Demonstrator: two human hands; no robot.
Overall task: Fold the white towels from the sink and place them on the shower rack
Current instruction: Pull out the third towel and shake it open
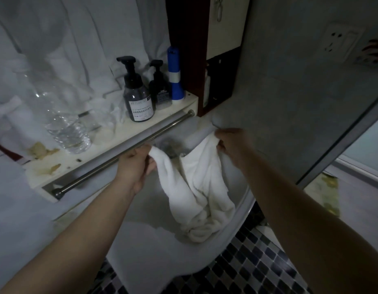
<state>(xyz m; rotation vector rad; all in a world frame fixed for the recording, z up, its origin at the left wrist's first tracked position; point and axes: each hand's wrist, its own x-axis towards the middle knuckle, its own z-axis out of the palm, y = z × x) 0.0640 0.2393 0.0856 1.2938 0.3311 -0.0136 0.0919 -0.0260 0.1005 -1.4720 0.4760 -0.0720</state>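
1. Over the sink (141, 236), a white towel (196, 187) hangs between both hands. Its nap is thick terry, deeply creased, and its lower end lies bunched on the basin's curved right rim.
2. At the left hand (135, 164), the fingers are curled round the towel's upper left corner, just below a round steel bar (124, 153).
3. At the right hand (232, 143), thumb and fingers pinch the upper right corner; the fingertips are hidden in the cloth.
4. The sink is smooth, glossy white and rounded. Its far part is covered by the towel, and a dark fitting behind the cloth cannot be identified.
5. Above the bar, the shelf (111, 136) is pale, flat and stained yellow-brown. On it stand a ribbed clear bottle (65, 128), two dark pump bottles (138, 100) and a blue-and-white cylinder (174, 75). The labels are unreadable.
6. Underfoot, the floor (258, 264) is small square mosaic tile, dark and pale.
7. Both forearms are cut off by the lower frame edge. Lighting is dim, and the upper left is blurred.
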